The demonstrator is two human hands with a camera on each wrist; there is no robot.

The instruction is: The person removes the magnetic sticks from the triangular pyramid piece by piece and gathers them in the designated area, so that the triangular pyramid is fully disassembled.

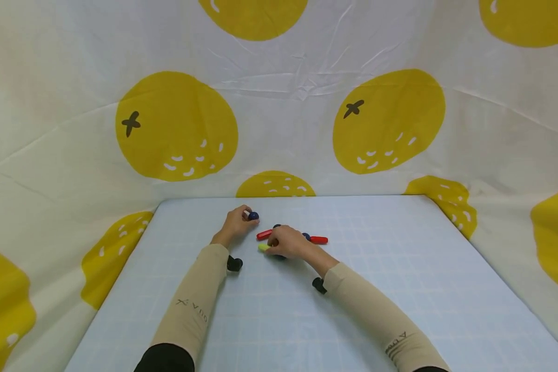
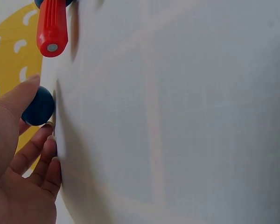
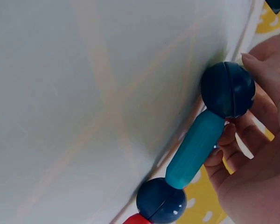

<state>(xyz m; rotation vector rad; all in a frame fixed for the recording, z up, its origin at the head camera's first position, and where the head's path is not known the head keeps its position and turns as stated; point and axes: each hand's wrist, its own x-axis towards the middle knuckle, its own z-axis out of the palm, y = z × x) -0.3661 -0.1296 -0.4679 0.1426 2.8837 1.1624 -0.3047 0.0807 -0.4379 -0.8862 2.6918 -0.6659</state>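
Observation:
Between the thumb and fingers of my left hand [image 1: 234, 226] is a dark blue magnetic ball [image 2: 39, 106], close over the table. My right hand [image 1: 288, 241] grips another dark blue ball [image 3: 227, 89], which joins a teal magnetic rod [image 3: 196, 149]. That rod runs to a second blue ball [image 3: 161, 200] with a red rod [image 3: 137, 219] on it. A yellow-green rod [image 1: 263, 248] sticks out past my right fingertips. Another red rod [image 1: 264, 235] points toward my left hand, its silver end showing in the left wrist view. The right hand covers part of the joined pieces in the head view.
The pale checked tabletop [image 1: 400, 310] spreads around both hands. Behind it hangs a white cloth [image 1: 283, 129] printed with yellow fruit. A black wrist camera [image 1: 234, 264] sits at the left wrist, another black camera [image 1: 319, 285] at the right.

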